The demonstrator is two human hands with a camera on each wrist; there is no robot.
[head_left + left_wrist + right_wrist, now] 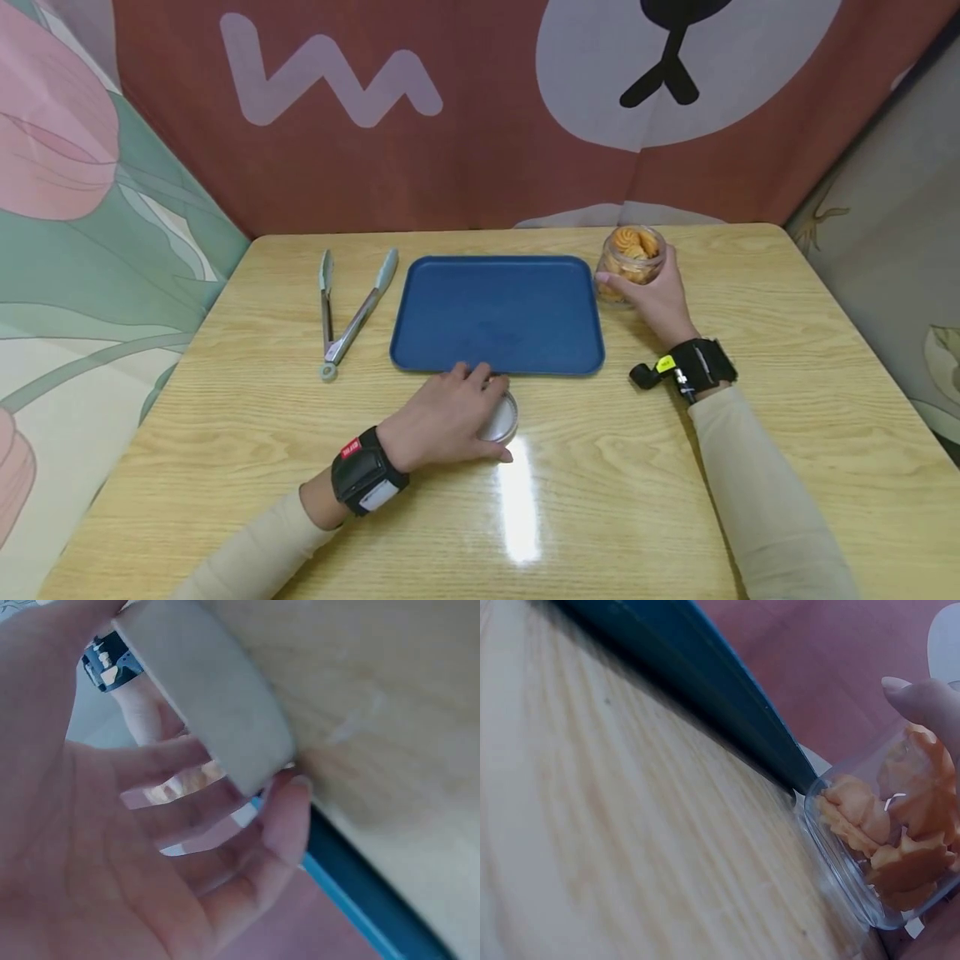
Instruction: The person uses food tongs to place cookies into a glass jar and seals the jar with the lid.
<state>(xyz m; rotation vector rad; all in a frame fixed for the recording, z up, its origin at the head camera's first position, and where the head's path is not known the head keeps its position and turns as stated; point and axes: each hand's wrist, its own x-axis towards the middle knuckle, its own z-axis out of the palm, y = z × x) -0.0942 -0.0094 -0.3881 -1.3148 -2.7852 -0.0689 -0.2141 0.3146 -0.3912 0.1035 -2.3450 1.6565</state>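
Observation:
A clear jar of swirl-shaped butter cookies stands uncapped just right of the blue tray. Around its near side, my right hand grips it with thumb and fingers. In the right wrist view, the jar shows its base on the table beside the tray's edge. My left hand holds a round silver-grey lid in front of the tray, its fingers partly covering it. From the left wrist, the lid appears between thumb and curled fingers, close to the tabletop.
Metal tongs with pale grey tips lie spread apart on the wooden table, left of the tray. A printed curtain hangs behind the table's far edge.

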